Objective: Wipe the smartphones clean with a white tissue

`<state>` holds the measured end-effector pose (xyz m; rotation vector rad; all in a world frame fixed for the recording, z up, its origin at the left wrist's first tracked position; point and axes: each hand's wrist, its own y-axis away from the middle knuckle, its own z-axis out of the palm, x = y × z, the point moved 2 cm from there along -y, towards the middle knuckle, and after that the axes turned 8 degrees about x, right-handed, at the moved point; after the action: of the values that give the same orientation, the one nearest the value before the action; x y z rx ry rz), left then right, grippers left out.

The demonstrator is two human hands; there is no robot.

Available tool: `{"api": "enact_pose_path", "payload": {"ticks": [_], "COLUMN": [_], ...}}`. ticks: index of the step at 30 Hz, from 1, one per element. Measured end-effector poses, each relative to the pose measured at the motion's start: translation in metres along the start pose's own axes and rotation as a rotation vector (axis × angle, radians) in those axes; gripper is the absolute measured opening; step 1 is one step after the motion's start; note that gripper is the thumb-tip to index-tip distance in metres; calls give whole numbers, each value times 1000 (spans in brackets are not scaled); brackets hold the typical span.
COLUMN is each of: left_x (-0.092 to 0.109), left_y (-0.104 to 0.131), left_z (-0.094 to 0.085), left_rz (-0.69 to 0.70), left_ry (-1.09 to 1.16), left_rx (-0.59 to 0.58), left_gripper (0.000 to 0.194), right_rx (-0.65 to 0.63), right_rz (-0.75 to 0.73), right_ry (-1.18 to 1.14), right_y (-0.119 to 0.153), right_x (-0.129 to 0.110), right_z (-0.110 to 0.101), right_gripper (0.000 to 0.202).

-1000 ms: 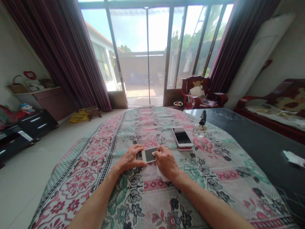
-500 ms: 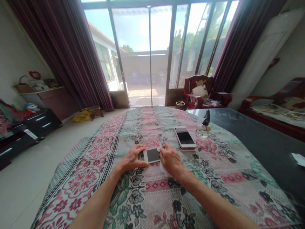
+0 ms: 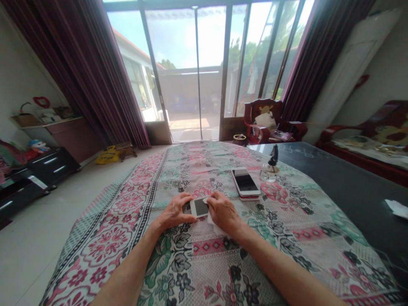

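Observation:
A white smartphone with a dark screen lies on the patterned tablecloth in front of me. My left hand grips its left end, thumb along the near edge and fingers at the far edge. Closed over the phone's right part, my right hand presses a white tissue or cloth against the screen. Part of the white piece hangs out below the palm, and the hand hides the phone's right end.
Right of my hands lies another white phone, stacked on something with a red edge. Behind it stands a clear bottle with a black spray head. A dark table extends on the right, with a white piece on it.
My right hand has slid left across the phone's screen with the white piece, which shows more below the palm. My left hand keeps its hold. The view has shifted slightly.

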<state>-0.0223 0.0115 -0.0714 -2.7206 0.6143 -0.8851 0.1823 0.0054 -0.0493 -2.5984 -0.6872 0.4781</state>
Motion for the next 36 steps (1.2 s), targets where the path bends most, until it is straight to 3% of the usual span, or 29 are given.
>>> {"api": "enact_pose_path", "payload": {"ticks": [6, 16, 27, 33, 36], "left_x": [3, 0, 3, 2, 2], "left_y": [-1, -1, -1, -1, -1], "left_z": [-2, 0, -1, -1, -1], "left_rz": [8, 13, 15, 9, 14], "left_ry": [7, 11, 31, 25, 19], "left_rx": [-17, 4, -11, -3, -9], "left_gripper": [62, 62, 63, 63, 63], "right_rx": [74, -26, 0, -18, -27], "right_rz": [144, -106, 217, 82, 70], "right_ry": [115, -6, 118, 81, 58], "right_y": [-1, 5, -4, 8, 9], "right_x": [24, -23, 27, -3, -6], "right_z": [-9, 10, -15, -4, -3], "right_gripper": [16, 15, 18, 18, 17]}}
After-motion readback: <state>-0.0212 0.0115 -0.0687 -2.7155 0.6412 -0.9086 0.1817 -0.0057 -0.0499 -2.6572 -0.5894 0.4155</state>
